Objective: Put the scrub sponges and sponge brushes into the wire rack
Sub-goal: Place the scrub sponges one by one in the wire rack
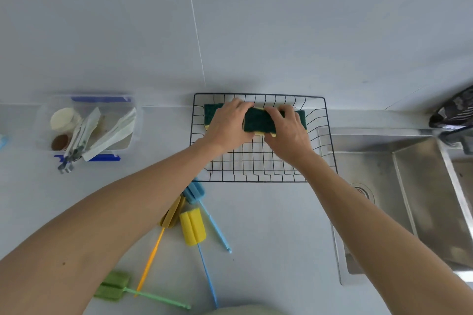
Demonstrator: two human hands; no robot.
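A black wire rack (258, 178) stands on the grey counter against the wall. Inside its far half lie green-and-yellow scrub sponges: one at the far left (210, 113), one in the middle (258, 123), one showing at the right (302, 117). My left hand (227, 126) and my right hand (289, 130) both grip the middle sponge from either side, over the rack. On the counter in front of the rack lie several sponge brushes: a yellow head on a blue handle (192, 225), a blue one (195, 190), an orange-handled one (172, 213) and a green one (112, 286).
A clear plastic box with blue clips (88, 126) holds utensils and small jars at the left. A steel sink (399, 199) lies right of the rack, with a dark object (453, 110) at its far corner. The wall is tiled grey.
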